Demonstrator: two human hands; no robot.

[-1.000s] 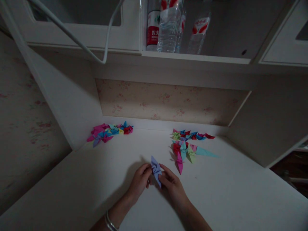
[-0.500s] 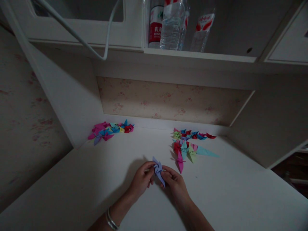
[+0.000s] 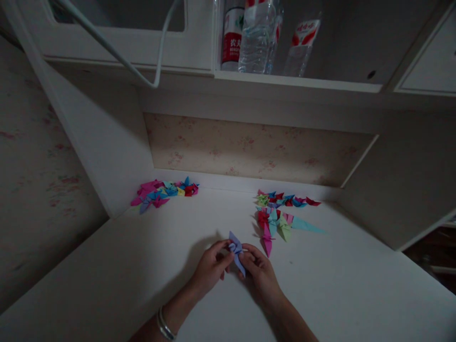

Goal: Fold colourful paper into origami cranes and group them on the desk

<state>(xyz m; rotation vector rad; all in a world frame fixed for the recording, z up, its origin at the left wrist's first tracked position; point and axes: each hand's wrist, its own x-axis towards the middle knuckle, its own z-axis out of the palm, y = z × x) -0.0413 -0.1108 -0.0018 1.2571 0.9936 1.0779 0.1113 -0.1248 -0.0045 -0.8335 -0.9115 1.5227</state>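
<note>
A lavender origami paper piece (image 3: 235, 248), folded with pointed ends and a raised twisted middle, is held between my two hands above the white desk (image 3: 164, 251). My left hand (image 3: 213, 263) pinches its left side between thumb and fingers. On the other side, my right hand (image 3: 259, 268) grips the lower right part, its thumb lying on the paper. The undersides of the fingers are hidden. Close beyond my right hand lies a magenta folded piece (image 3: 267, 240), part of a cluster of coloured paper foldings (image 3: 273, 219).
Another row of foldings (image 3: 288, 199) lies by the back edge at right, and a colourful pile (image 3: 162, 194) at back left. Overhead, a shelf (image 3: 302, 81) holds plastic bottles (image 3: 255, 42). A white cable (image 3: 131, 69) hangs in front of the cabinet.
My left thumb has shifted right onto the middle of the lavender paper. The paper has turned slightly; my right hand keeps its grip.
</note>
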